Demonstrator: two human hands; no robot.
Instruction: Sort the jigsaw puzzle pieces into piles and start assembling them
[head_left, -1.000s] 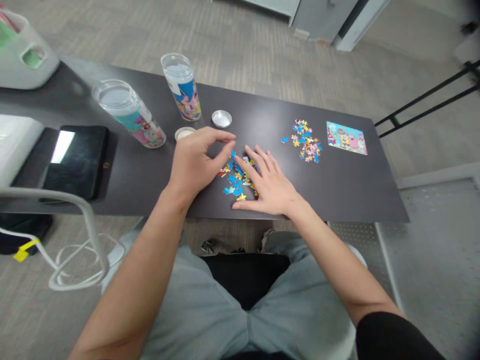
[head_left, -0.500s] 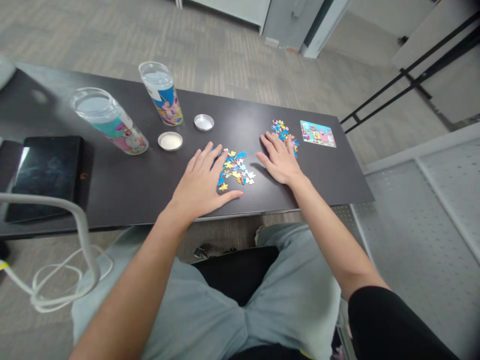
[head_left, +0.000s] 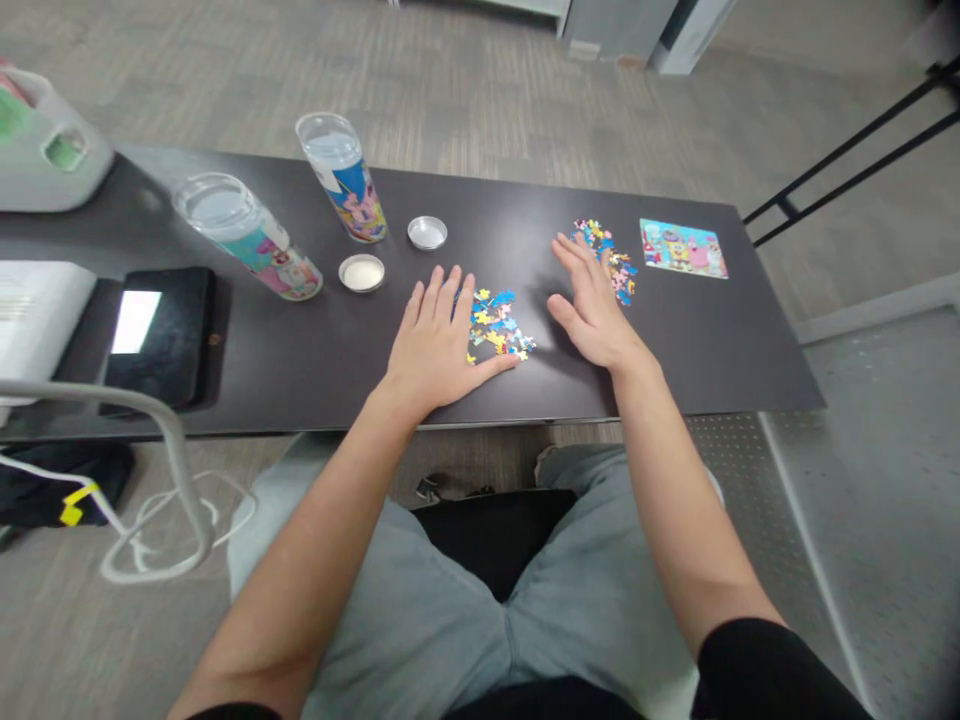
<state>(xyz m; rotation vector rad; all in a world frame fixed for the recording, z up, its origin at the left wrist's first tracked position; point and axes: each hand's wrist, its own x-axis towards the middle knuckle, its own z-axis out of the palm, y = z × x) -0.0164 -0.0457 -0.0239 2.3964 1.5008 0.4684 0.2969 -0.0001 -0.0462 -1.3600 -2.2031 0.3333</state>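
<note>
My left hand (head_left: 439, 345) is open, its fingers spread and palm down beside a loose pile of small jigsaw pieces (head_left: 499, 325). Part of that pile is hidden under its thumb and index finger. My right hand (head_left: 592, 305) is open too, fingers apart, at the left edge of a second pile of jigsaw pieces (head_left: 624, 278); I cannot tell whether it touches them. A cartoon picture card (head_left: 684, 249) lies flat to the right of that pile.
Two clear cylinders with cartoon prints, one nearer (head_left: 262, 245) and one farther (head_left: 349, 185), stand left on the dark table (head_left: 517, 215). Two round lids (head_left: 361, 273) lie beside them. A black tablet (head_left: 161, 340) and a white cable (head_left: 180, 450) are at far left.
The camera view has shifted, so the table things sit farther right. My left hand now covers less of its pile's left side, and my right hand has drawn slightly off its pile.
</note>
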